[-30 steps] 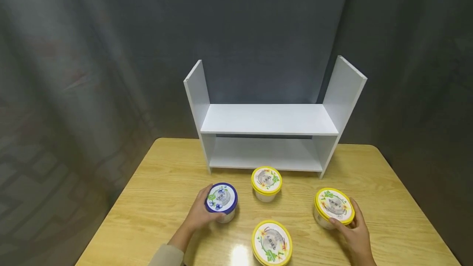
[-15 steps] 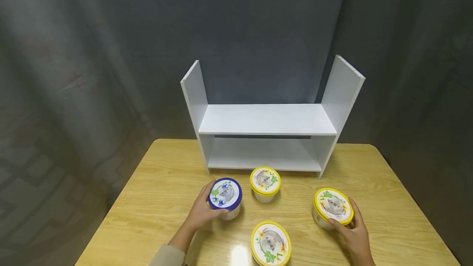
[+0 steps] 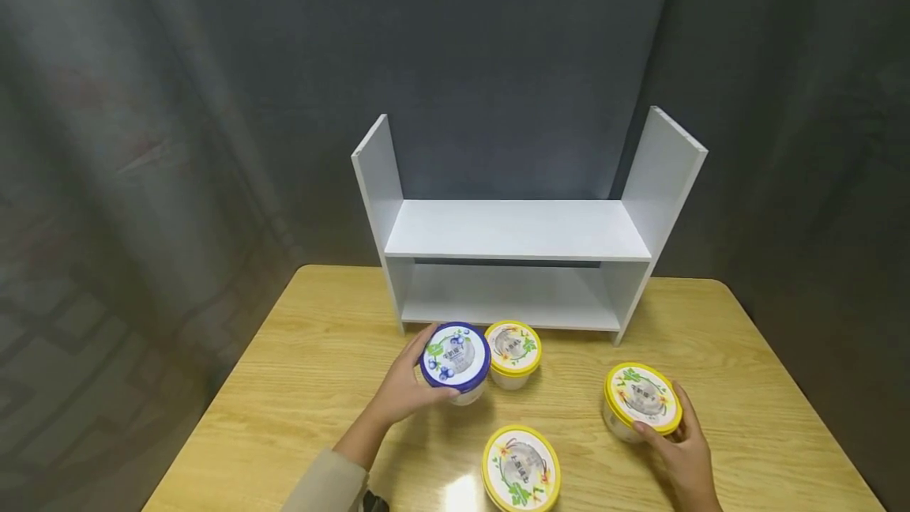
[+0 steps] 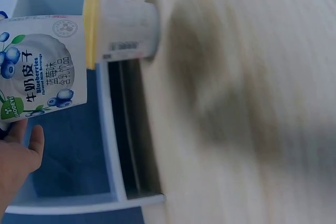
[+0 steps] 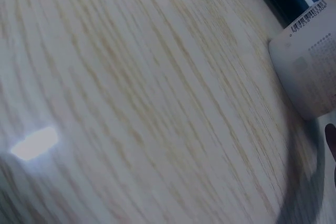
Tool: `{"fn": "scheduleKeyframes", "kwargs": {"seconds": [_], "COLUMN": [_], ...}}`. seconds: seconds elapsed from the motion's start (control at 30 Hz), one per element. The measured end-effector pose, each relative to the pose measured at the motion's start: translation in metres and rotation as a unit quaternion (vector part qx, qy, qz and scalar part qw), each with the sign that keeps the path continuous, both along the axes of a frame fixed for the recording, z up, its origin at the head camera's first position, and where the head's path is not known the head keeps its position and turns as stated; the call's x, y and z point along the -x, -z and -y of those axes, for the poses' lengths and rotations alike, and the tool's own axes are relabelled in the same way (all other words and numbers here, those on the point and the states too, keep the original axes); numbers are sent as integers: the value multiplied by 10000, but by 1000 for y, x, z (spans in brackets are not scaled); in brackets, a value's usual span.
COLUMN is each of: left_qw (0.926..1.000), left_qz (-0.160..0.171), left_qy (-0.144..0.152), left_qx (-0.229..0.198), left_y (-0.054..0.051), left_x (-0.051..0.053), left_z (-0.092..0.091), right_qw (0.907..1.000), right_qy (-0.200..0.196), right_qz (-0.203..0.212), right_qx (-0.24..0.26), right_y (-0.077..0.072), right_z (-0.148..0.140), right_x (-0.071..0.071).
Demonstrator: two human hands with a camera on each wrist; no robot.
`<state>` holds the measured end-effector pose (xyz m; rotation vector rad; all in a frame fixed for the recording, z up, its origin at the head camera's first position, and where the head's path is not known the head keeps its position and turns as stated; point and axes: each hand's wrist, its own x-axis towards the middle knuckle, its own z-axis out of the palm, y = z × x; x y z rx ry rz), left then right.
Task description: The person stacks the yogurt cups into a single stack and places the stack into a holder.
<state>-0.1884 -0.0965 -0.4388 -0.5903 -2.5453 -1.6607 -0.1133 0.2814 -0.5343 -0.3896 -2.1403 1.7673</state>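
My left hand (image 3: 407, 387) grips the blue-lidded tub (image 3: 456, 357) by its sides, just left of a yellow-lidded tub (image 3: 513, 348) in the head view. The left wrist view shows the blueberry-printed tub (image 4: 44, 66) off the table, with the fingers (image 4: 35, 148) at its lid end. At the right, my right hand (image 3: 684, 449) holds another yellow-lidded tub (image 3: 643, 397) with thumb and fingers around its side. That tub's printed wall (image 5: 310, 59) shows at the edge of the right wrist view. A third yellow-lidded tub (image 3: 522, 468) stands near the front edge.
A white two-tier shelf (image 3: 517, 229) stands at the back of the wooden table (image 3: 320, 338), with tall side panels and two levels. Dark curtains (image 3: 526, 62) hang behind and on both sides.
My left hand has carried the blue-lidded tub up, away from me and to the right, close to the back yellow-lidded tub. My right hand and its tub have stayed in place.
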Motion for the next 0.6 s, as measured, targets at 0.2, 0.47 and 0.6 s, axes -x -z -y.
{"fn": "scheduleKeyframes", "kwargs": {"seconds": [0.2,0.47,0.6], "left_qw": [9994,9982,9978], "left_qz": [-183,-180,-208], "left_qy": [304,564,623], "left_qx": [64,-21,114], "left_y": [-13,-22,-27], "left_x": [8,12,14], "left_z": [-15,-34,-42], "right_qw": [9998,9997,9998], "right_qy": [16,-61,-119], "right_qz": [143,202,61], "right_qx": [-101,-77,152], "right_y": [-2,-2,-2], "right_z": [-2,-3,-2], "right_x": [0,-1,-1]}}
